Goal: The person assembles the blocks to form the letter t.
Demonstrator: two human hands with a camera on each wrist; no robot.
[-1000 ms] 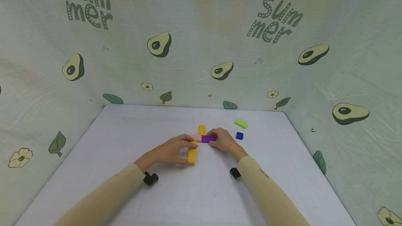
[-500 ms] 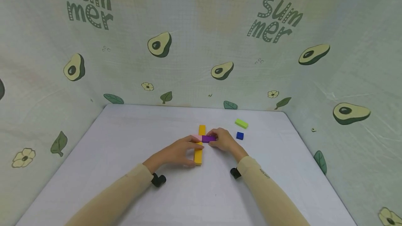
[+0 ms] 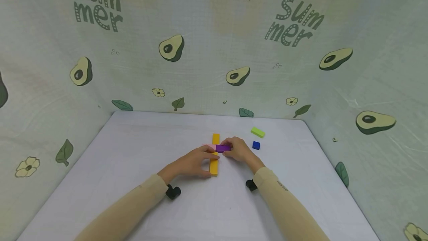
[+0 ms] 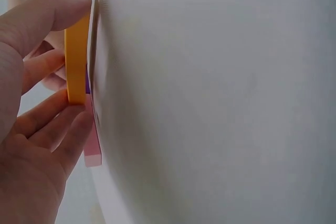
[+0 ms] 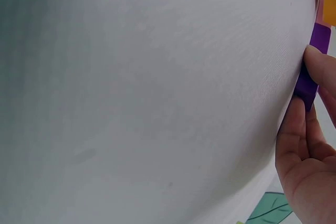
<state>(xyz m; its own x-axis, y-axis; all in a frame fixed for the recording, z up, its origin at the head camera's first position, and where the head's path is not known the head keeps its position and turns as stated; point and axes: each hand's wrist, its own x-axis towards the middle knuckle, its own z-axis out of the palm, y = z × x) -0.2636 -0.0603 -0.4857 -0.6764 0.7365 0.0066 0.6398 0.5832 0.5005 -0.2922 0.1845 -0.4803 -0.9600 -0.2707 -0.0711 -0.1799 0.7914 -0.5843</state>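
Note:
My left hand point(image 3: 191, 163) grips a long yellow block point(image 3: 214, 167) by its ends, thumb at the near end and fingers at the far end. In the left wrist view this yellow block point(image 4: 77, 45) stands slightly off the white surface, its far end by the pink block point(image 4: 92, 142). With my right hand point(image 3: 239, 149) I pinch a purple block point(image 3: 222, 148) lying on the table, as the right wrist view also shows. The purple block's left end meets the pink block, which my left fingers partly cover in the head view. Behind them lies another yellow block point(image 3: 216, 138).
A lime green block point(image 3: 258, 132) lies at the back right, and a small blue block point(image 3: 256, 145) sits just right of my right hand. The white table point(image 3: 150, 133) is enclosed by a printed cloth point(image 3: 200, 77) at the back and sides.
My left hand has carried the yellow block a little to the right, bringing it in line with the far yellow block. My right hand stays on the purple block.

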